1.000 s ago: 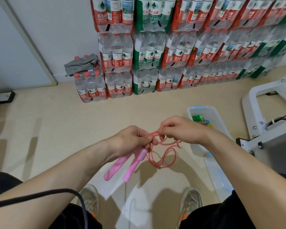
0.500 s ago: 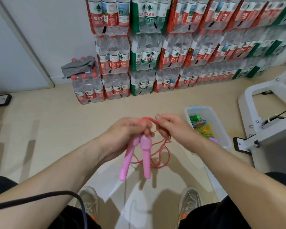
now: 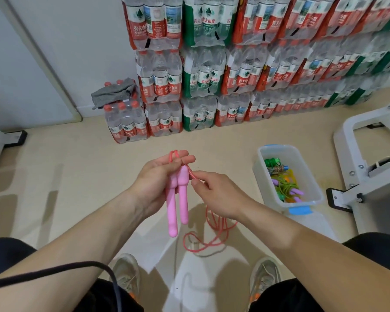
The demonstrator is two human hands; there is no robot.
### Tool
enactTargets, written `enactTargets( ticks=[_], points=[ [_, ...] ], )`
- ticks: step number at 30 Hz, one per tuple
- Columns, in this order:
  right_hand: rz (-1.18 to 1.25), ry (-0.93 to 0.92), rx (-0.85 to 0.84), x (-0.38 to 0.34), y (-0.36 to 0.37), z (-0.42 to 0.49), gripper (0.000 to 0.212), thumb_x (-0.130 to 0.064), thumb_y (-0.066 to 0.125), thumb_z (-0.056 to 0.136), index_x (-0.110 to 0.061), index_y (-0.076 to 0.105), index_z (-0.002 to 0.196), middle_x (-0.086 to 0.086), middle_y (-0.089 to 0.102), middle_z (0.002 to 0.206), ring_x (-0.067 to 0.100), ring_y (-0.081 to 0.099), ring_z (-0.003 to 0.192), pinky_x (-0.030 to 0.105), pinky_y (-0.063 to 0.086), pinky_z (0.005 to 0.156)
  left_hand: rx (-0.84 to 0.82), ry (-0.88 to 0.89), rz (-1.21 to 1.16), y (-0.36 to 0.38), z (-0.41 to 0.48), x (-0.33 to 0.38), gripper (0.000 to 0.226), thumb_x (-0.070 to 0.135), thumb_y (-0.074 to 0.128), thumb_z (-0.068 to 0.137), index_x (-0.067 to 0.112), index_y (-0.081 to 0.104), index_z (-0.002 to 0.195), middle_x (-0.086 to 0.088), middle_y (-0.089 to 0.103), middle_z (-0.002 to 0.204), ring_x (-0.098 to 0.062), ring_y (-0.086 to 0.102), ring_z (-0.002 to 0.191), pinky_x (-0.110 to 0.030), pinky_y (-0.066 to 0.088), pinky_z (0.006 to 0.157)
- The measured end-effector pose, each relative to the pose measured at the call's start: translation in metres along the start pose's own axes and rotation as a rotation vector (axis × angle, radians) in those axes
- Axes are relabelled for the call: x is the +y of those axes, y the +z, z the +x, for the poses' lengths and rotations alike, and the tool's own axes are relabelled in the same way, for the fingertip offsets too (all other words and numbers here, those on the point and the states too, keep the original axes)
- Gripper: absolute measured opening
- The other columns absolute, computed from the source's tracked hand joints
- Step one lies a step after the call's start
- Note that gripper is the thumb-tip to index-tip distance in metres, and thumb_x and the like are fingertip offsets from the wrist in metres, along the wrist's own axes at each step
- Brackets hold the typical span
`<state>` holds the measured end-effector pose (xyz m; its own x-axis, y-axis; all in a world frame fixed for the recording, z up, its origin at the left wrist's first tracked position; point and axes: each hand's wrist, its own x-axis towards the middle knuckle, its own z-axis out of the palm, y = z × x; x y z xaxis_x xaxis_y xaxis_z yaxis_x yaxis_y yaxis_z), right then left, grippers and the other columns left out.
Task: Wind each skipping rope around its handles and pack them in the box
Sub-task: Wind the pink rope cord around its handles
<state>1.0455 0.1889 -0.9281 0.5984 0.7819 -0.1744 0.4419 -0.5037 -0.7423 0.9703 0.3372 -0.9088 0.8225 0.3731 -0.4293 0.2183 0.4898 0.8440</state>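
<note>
Left hand clasps pink handles, centre. Right hand pinches cord at their 3 o'clock; slack dangles toward 5 o'clock. Box at 3 o'clock. Cord likely light, limp, springy; rigid handles give best purchase.

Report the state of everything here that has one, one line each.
left hand, gripping both pink handles
pink handles, side by side, pointing down, no rope wound on
right hand, pinching the red rope near the handle tops
red rope, unwound, hanging loose below the hands
box, open, other ropes inside
</note>
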Motion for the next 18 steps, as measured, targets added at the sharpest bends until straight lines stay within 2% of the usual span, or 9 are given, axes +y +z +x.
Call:
enactTargets(
  ticks=[2, 4, 6, 9, 11, 14, 16, 18],
  points=[
    [0.025, 0.013, -0.011, -0.001, 0.000, 0.000, 0.030, -0.035, 0.040, 0.104, -0.052, 0.055, 0.084, -0.018, 0.049, 0.054, 0.007, 0.043, 0.053, 0.028, 0.035, 0.056, 0.000, -0.002, 0.022, -0.004, 0.000, 0.004, 0.027, 0.007, 0.050, 0.101, 0.007, 0.062, 0.125, -0.003, 0.073, 0.118, -0.027, 0.066, 0.096, -0.048, 0.046, 0.098],
    [0.092, 0.028, 0.003, -0.002, 0.002, 0.000, 0.028, -0.037, 0.038, 0.105, -0.040, 0.060, 0.088, -0.011, 0.050, 0.059, 0.013, 0.045, 0.057, 0.033, 0.038, 0.061, 0.031, 0.016, -0.008, -0.007, 0.000, 0.008, 0.027, 0.005, 0.051, 0.100, 0.005, 0.062, 0.125, -0.005, 0.074, 0.117, -0.028, 0.068, 0.100, -0.046, 0.049, 0.098],
    [0.093, 0.057, 0.005, -0.003, 0.006, -0.002, 0.028, -0.038, 0.036, 0.105, -0.032, 0.064, 0.101, -0.007, 0.055, 0.065, 0.016, 0.051, 0.064, 0.035, 0.044, 0.066, 0.080, 0.039, -0.040, -0.010, 0.002, 0.011, 0.026, 0.004, 0.052, 0.100, 0.005, 0.062, 0.123, -0.004, 0.074, 0.115, -0.027, 0.071, 0.101, -0.044, 0.052, 0.095],
    [-0.031, 0.073, -0.039, -0.008, 0.010, -0.004, 0.031, -0.037, 0.033, 0.106, -0.030, 0.060, 0.120, -0.009, 0.056, 0.070, 0.022, 0.058, 0.077, 0.038, 0.049, 0.075, 0.128, 0.070, -0.054, -0.013, 0.004, 0.013, 0.026, 0.005, 0.053, 0.100, 0.008, 0.062, 0.124, -0.001, 0.075, 0.114, -0.024, 0.073, 0.098, -0.042, 0.053, 0.093],
    [-0.165, 0.041, -0.085, -0.013, 0.012, -0.005, 0.026, -0.034, 0.032, 0.106, -0.025, 0.055, 0.114, -0.007, 0.052, 0.074, 0.028, 0.055, 0.080, 0.040, 0.048, 0.072, 0.148, 0.096, -0.023, -0.014, 0.004, 0.009, 0.027, 0.006, 0.053, 0.100, 0.009, 0.061, 0.126, 0.002, 0.075, 0.115, -0.027, 0.070, 0.105, -0.041, 0.054, 0.094],
    [-0.253, 0.031, -0.127, -0.023, 0.015, -0.006, 0.019, -0.030, 0.037, 0.102, -0.025, 0.046, 0.087, 0.000, 0.054, 0.076, 0.029, 0.054, 0.074, 0.038, 0.041, 0.062, 0.176, 0.163, 0.087, -0.010, 0.002, -0.004, 0.020, 0.008, 0.055, 0.101, 0.017, 0.067, 0.114, 0.006, 0.074, 0.117, -0.028, 0.063, 0.120, -0.044, 0.049, 0.104],
    [-0.217, 0.029, -0.132, -0.032, 0.015, -0.007, 0.028, -0.026, 0.040, 0.099, -0.024, 0.047, 0.072, -0.002, 0.055, 0.069, 0.026, 0.056, 0.069, 0.035, 0.039, 0.057, 0.182, 0.203, 0.154, -0.006, 0.001, -0.013, 0.019, 0.011, 0.056, 0.101, 0.023, 0.070, 0.105, 0.007, 0.073, 0.117, -0.028, 0.062, 0.122, -0.049, 0.045, 0.109],
    [-0.122, 0.050, -0.113, -0.038, 0.019, -0.011, 0.034, -0.027, 0.040, 0.099, -0.021, 0.054, 0.069, -0.001, 0.062, 0.069, 0.022, 0.061, 0.067, 0.034, 0.044, 0.059, 0.214, 0.234, 0.194, -0.005, -0.001, -0.019, 0.024, 0.013, 0.056, 0.101, 0.027, 0.074, 0.093, 0.008, 0.073, 0.117, -0.028, 0.063, 0.121, -0.051, 0.047, 0.107]
  ],
)
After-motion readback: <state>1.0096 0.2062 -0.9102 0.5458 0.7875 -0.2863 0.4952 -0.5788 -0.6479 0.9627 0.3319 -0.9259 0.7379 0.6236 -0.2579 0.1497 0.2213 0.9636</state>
